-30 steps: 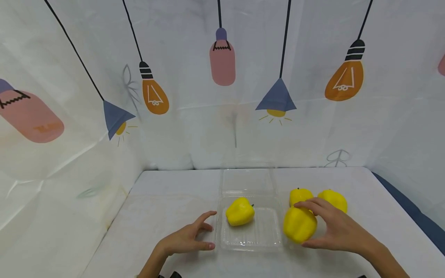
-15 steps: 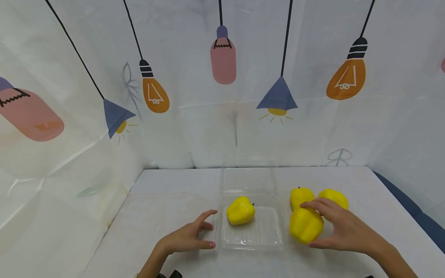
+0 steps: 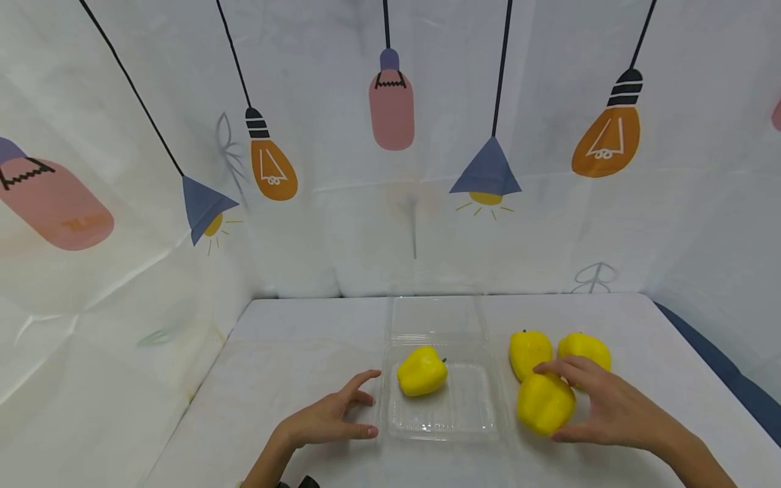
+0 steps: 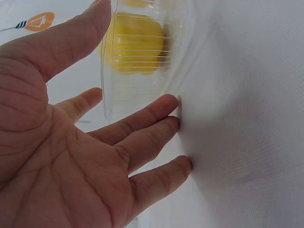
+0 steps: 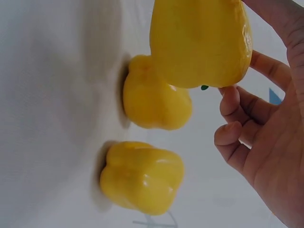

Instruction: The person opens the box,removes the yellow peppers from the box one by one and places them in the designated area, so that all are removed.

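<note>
My right hand [image 3: 610, 410] pinches a yellow bell pepper [image 3: 546, 404] between thumb and fingers, right of the clear plastic clamshell box [image 3: 442, 434]. In the right wrist view this bell pepper [image 5: 202, 42] stands apart from its shadow on the table, and the other fingers curl free of it. Another yellow bell pepper [image 3: 422, 371] lies on its side in the left part of the box, stem to the right. My left hand [image 3: 329, 415] rests beside the box's left wall, thumb and fingers spread with nothing between them. Its fingertips [image 4: 183, 164] are at the white tabletop.
Two more yellow bell peppers, one nearer the box [image 3: 529, 354] and one farther right [image 3: 584, 351], stand behind my right hand. The box's lid [image 3: 434, 317] lies folded back toward the rear edge. A white sheet with printed lamps [image 3: 366, 224] hangs behind the table [image 3: 305, 339].
My right hand has moved a little to the right and toward me with the bell pepper, away from the box. The left hand has stayed in place.
</note>
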### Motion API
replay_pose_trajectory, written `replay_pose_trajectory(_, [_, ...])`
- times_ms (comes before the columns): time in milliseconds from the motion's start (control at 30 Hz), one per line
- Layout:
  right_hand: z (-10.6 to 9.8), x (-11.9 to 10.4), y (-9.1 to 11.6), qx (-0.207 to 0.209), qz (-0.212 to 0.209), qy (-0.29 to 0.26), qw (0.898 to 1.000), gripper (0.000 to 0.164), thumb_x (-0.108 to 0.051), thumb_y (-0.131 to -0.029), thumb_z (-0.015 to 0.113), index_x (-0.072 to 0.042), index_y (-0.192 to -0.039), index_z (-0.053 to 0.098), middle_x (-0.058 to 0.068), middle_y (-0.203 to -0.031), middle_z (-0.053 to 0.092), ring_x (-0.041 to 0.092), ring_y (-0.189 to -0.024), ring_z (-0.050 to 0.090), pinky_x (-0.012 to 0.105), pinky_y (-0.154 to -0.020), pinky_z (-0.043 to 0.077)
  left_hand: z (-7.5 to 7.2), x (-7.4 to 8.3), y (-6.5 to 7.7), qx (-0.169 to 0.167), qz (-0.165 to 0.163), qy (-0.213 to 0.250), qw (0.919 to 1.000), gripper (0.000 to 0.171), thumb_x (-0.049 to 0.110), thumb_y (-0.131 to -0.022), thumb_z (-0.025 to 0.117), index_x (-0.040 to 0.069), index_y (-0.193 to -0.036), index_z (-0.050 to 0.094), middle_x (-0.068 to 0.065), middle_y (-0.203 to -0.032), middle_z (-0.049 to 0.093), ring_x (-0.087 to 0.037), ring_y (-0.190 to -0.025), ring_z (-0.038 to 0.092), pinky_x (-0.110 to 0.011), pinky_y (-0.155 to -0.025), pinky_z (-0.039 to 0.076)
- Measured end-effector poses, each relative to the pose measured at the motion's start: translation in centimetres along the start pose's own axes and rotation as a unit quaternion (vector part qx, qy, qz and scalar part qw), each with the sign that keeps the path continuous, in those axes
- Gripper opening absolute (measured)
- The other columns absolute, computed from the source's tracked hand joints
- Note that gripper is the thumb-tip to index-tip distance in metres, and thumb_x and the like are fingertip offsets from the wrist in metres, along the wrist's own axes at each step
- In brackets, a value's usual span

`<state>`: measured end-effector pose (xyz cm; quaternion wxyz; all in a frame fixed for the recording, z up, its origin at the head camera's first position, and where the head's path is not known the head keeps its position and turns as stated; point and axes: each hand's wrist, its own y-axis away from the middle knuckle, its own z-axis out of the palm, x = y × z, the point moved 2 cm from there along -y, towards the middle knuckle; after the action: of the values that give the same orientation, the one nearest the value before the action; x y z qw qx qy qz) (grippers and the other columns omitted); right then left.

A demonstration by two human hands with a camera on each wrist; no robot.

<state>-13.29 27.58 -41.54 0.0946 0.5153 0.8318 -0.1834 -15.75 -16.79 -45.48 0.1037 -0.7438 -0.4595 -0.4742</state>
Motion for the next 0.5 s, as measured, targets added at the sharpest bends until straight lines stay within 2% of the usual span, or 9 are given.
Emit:
replay_pose_trajectory(200, [0.36, 0.42, 0.21, -0.008, 0.002, 0.002, 1.000, 0.079, -0.069, -0.054, 0.075, -0.039, -0.124, 0.052, -0.009, -0.118, 0.051, 0.004, -0.087, 0.052, 0.030, -0.070, 0.053, 0.02, 0.01, 0.01, 0.001, 0.002, -0.003, 1.0000, 0.084, 0.041, -0.082, 0.072, 0.039, -0.146, 0.018, -0.004, -0.126, 0.056, -0.030, -0.120, 0.047, -0.062, -0.096, 0.033])
replay_pose_trajectory(433, [0.87, 0.84, 0.33, -0.023, 0.007, -0.009, 1.000, 0.079, -0.069, -0.055, 0.075, -0.036, -0.123, 0.053, -0.005, -0.120, 0.052, 0.010, -0.092, 0.054, 0.040, -0.074, 0.054, 0.01, 0.07, -0.01, 0.001, -0.002, -0.002, 1.0000, 0.085, 0.041, -0.081, 0.072, 0.038, -0.146, 0.017, -0.005, -0.126, 0.055, -0.030, -0.120, 0.047, -0.062, -0.096, 0.033])
replay_pose_trajectory(500, [1.06, 0.97, 0.38, -0.024, 0.006, -0.006, 1.000, 0.079, -0.069, -0.055, 0.075, -0.036, -0.123, 0.053, -0.006, -0.120, 0.052, 0.009, -0.092, 0.053, 0.039, -0.074, 0.054, 0.02, 0.04, -0.02, 0.000, -0.003, -0.001, 1.0000, 0.085, 0.041, -0.081, 0.072, 0.038, -0.146, 0.017, -0.005, -0.126, 0.055, -0.030, -0.120, 0.047, -0.062, -0.096, 0.033])
